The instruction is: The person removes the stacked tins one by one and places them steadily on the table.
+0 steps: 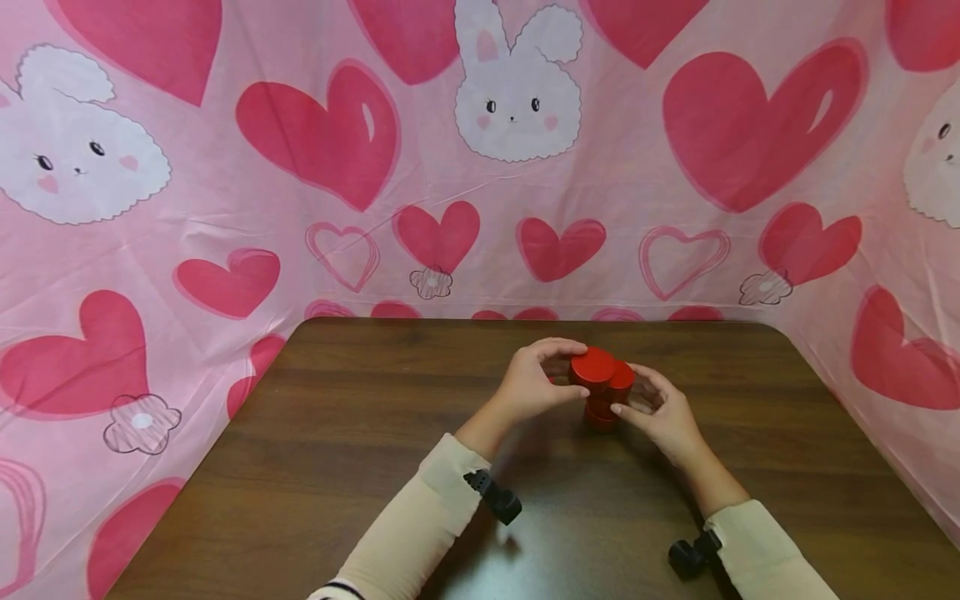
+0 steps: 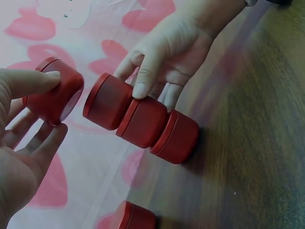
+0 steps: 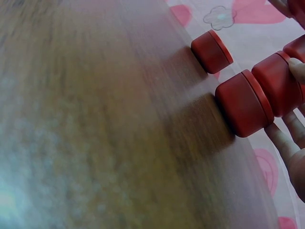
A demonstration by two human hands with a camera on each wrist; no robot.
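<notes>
Stack of 3 matte red, round, metal-looking tins [image 2: 143, 126] is standing on a dark brown wood-grain table [image 1: 337, 467]. Right hand [image 1: 666, 417] has a narrow grip on it — thumb on the near side, fingers behind. Left hand [image 1: 528, 383] pinches a 4th tin [image 1: 592, 368] above the stack — clear of it. A 5th tin [image 3: 209, 52] sits left of the stack.
</notes>
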